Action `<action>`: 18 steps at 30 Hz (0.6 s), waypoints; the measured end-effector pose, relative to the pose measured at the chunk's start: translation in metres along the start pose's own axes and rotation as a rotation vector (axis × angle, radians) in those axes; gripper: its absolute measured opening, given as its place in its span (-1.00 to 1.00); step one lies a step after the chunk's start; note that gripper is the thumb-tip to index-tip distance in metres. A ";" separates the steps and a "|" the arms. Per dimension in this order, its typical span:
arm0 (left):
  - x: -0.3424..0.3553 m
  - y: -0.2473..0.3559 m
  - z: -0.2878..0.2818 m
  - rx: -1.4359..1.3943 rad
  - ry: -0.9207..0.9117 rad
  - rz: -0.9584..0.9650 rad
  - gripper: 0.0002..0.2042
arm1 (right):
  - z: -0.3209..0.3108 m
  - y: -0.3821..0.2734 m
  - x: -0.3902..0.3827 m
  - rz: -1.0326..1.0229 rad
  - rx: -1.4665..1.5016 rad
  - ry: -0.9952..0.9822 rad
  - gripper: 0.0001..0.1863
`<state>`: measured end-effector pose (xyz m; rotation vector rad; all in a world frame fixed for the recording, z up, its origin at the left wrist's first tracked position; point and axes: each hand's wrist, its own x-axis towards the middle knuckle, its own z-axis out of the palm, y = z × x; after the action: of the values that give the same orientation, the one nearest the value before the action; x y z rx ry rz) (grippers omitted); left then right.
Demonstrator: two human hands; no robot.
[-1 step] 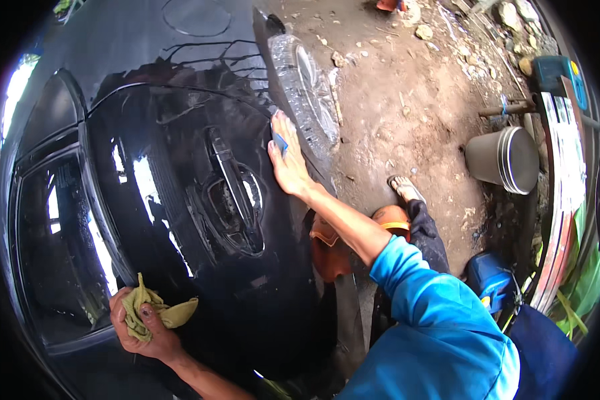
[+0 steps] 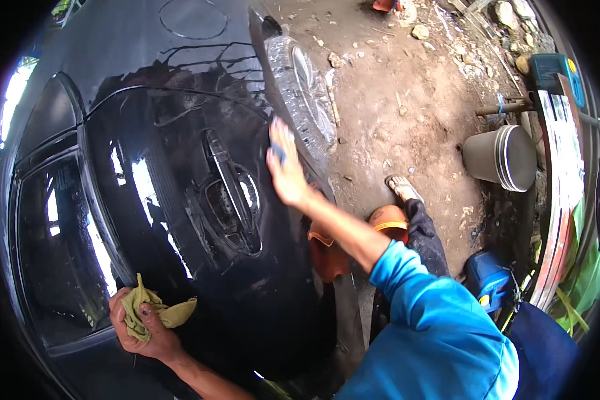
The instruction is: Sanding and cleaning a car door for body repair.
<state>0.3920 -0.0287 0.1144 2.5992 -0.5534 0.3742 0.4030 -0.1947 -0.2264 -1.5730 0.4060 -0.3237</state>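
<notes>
Our left grip (image 2: 147, 333) clutches a yellow-green cloth (image 2: 179, 313) beside the car window (image 2: 60, 253); our right grip (image 2: 288, 175), holding a blue pad (image 2: 278, 154) against the black door (image 2: 173, 207), has slid slightly nearer us, suggesting rubbing.

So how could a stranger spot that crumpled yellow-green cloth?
Find the glossy black car on the picture's left. By the lower right corner of its dark glass window, the bare left hand grips the cloth. Yellow-green, it stands apart from the small blue piece at the right hand.

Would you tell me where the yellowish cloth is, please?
The cloth is at the head view's lower left, in the left hand beside the car window.
</notes>
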 end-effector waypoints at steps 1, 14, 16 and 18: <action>-0.002 0.000 -0.003 -0.002 -0.001 -0.002 -0.75 | 0.007 -0.009 -0.034 -0.008 0.043 0.005 -0.32; 0.000 -0.005 -0.013 0.035 -0.077 0.054 -0.83 | 0.014 -0.023 -0.162 0.149 0.134 -0.062 -0.31; 0.000 -0.006 -0.015 0.005 -0.065 0.062 -0.85 | 0.009 -0.041 -0.193 0.099 0.110 -0.114 -0.31; 0.001 0.003 -0.013 0.010 -0.089 0.030 -0.88 | 0.009 -0.021 -0.176 0.087 0.236 0.008 -0.32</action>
<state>0.3897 -0.0251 0.1269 2.6301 -0.6223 0.2732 0.2515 -0.1073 -0.1982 -1.3201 0.4257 -0.2998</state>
